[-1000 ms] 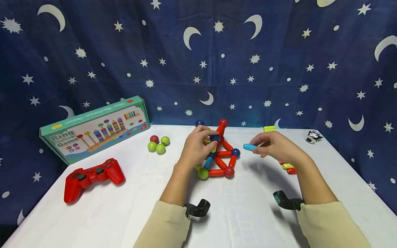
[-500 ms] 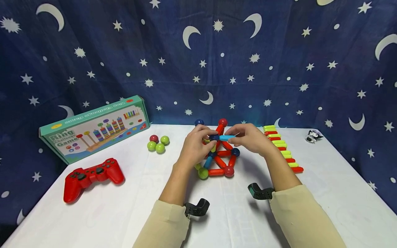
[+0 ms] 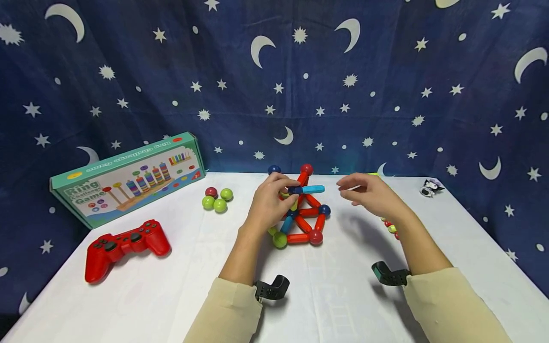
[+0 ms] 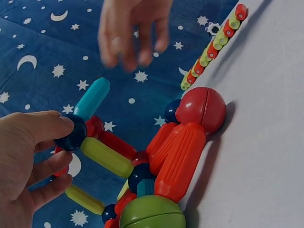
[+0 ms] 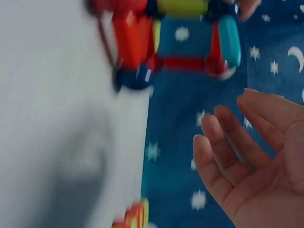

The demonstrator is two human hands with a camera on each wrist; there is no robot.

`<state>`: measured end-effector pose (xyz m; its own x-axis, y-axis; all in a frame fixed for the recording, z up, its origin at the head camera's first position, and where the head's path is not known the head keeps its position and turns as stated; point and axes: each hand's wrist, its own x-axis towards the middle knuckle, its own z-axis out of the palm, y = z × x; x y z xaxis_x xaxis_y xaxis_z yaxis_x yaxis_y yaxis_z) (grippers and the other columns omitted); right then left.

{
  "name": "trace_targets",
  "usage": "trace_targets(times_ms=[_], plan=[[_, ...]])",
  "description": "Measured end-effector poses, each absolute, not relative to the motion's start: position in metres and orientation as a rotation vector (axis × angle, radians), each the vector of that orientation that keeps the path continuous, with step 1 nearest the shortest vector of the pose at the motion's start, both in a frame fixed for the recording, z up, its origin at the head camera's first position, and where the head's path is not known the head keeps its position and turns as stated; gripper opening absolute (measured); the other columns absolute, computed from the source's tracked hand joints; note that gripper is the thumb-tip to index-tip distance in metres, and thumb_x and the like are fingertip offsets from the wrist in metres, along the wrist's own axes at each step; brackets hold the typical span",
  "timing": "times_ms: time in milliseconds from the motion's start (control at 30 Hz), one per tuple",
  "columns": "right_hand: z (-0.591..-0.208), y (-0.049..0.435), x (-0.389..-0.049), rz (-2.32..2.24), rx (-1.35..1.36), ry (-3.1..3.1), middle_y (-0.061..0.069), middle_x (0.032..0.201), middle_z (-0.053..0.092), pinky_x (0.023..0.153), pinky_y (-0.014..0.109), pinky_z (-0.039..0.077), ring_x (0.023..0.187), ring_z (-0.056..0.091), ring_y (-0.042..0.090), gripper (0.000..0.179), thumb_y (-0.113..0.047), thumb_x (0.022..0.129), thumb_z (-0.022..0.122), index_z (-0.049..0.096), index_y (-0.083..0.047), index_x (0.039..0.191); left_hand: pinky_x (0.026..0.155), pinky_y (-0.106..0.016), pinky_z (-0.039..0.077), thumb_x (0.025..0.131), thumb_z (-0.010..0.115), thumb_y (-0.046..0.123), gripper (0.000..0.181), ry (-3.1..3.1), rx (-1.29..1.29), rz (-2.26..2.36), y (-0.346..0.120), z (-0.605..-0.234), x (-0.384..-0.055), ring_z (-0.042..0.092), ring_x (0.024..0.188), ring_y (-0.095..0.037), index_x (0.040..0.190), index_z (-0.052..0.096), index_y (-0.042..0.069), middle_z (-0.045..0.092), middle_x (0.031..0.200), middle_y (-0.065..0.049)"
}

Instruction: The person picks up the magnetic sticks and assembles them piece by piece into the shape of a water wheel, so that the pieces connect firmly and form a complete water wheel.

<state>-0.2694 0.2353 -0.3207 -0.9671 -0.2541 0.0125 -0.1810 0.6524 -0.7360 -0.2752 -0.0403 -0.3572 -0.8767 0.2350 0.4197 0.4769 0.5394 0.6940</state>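
My left hand (image 3: 268, 202) pinches a dark blue ball (image 4: 73, 134) between thumb and fingers. From that ball a light blue stick (image 3: 314, 189) points right, its far end free. A yellow-green stick (image 4: 107, 157) joins the same ball to a magnetic ball-and-stick frame (image 3: 308, 212) of mostly red sticks, with red, blue and green balls, standing on the table. My right hand (image 3: 371, 193) hovers to the right of the light blue stick, apart from it. Its fingers are relaxed and hold nothing, as the right wrist view shows.
Several red and yellow-green sticks (image 4: 212, 50) lie in a row at the right, partly behind my right arm. Left of the frame sit several loose balls (image 3: 220, 206). A red game controller (image 3: 128, 245), a green toy box (image 3: 133, 181) and a small figurine (image 3: 430, 188) also stand around.
My right hand brought the light blue stick leftward to the dark blue ball, let it go there and moved back right. My left hand has kept its pinch on the ball.
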Motion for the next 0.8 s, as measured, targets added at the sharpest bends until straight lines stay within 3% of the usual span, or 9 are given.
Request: trace_targets(times_ms=[200, 433, 800], plan=[[-0.330, 0.290, -0.248, -1.025, -0.267, 2.796, 0.017, 0.125, 0.071, 0.083, 0.029, 0.058, 0.107, 0.067, 0.028, 0.036, -0.026, 0.099, 0.070, 0.069, -0.006, 0.128, 0.085, -0.034, 0.060, 0.092, 0.077, 0.012, 0.028, -2.499, -0.556, -1.276, -0.041, -0.357, -0.276, 0.068, 0.104, -0.027, 0.120, 0.077, 0.014, 0.065, 0.120, -0.003], [-0.347, 0.345, -0.228, -0.812, -0.136, 2.851, 0.018, 0.114, 0.072, 0.074, 0.026, 0.055, 0.100, 0.063, 0.026, 0.026, -0.010, 0.092, 0.074, 0.073, -0.001, 0.116, 0.086, -0.036, 0.060, 0.092, 0.077, 0.012, 0.029, -2.494, -0.548, -1.334, -0.039, -0.358, -0.276, 0.068, 0.106, -0.029, 0.121, 0.077, 0.014, 0.065, 0.120, -0.003], [-0.357, 0.352, -0.224, -0.521, -0.039, 2.768, 0.009, 0.096, 0.067, 0.071, 0.034, 0.051, 0.086, 0.055, 0.025, 0.024, -0.006, 0.082, 0.080, 0.073, -0.003, 0.106, 0.087, -0.035, 0.060, 0.092, 0.077, 0.012, 0.029, -2.499, -0.544, -1.353, -0.037, -0.359, -0.275, 0.069, 0.106, -0.027, 0.121, 0.077, 0.014, 0.064, 0.120, -0.003]])
